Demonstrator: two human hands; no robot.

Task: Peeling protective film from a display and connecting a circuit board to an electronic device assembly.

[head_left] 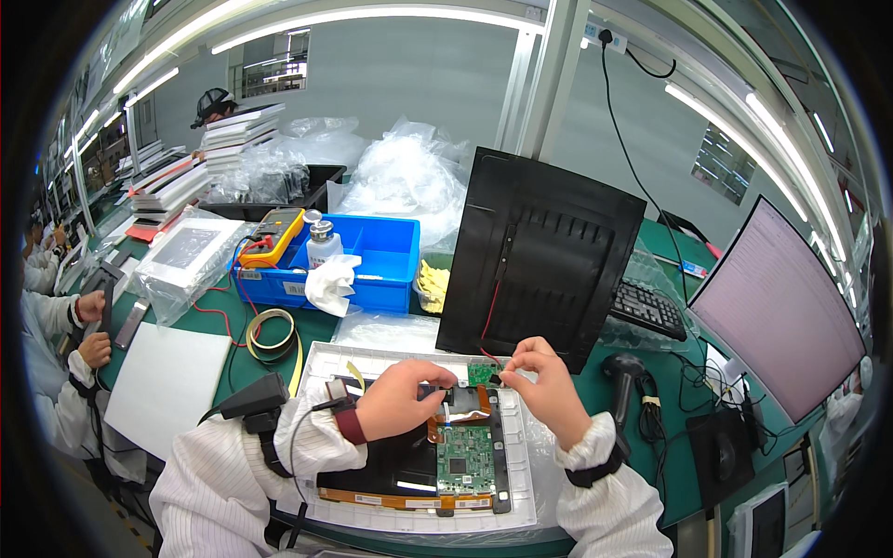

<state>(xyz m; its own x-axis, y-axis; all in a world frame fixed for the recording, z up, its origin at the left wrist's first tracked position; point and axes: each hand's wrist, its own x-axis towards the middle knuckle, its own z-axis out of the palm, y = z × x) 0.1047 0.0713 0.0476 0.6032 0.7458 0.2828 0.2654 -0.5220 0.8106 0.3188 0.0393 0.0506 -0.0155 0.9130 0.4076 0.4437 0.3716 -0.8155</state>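
In front of me lies a display panel assembly (pixel 377 462) in a white frame (pixel 523 493), its green circuit board (pixel 465 458) and orange flex cables exposed. My right hand (pixel 549 389) pinches the end of a thin red cable (pixel 489 316) above a small green board (pixel 483 374) at the panel's far edge. That cable runs up to a black back cover (pixel 544 256) standing upright behind the frame. Over the panel, just left of the small board, my left hand (pixel 402 402) has its thumb and forefinger curved and apart, with nothing visible between them.
A blue bin (pixel 386 265) holds a yellow multimeter (pixel 275 232) and a metal-topped bottle (pixel 323 244). Tape rolls (pixel 271 335) lie at its front. On the right are a barcode scanner (pixel 621 381), keyboard (pixel 648 309) and monitor (pixel 781 307). Another person's hands (pixel 93 349) work at left.
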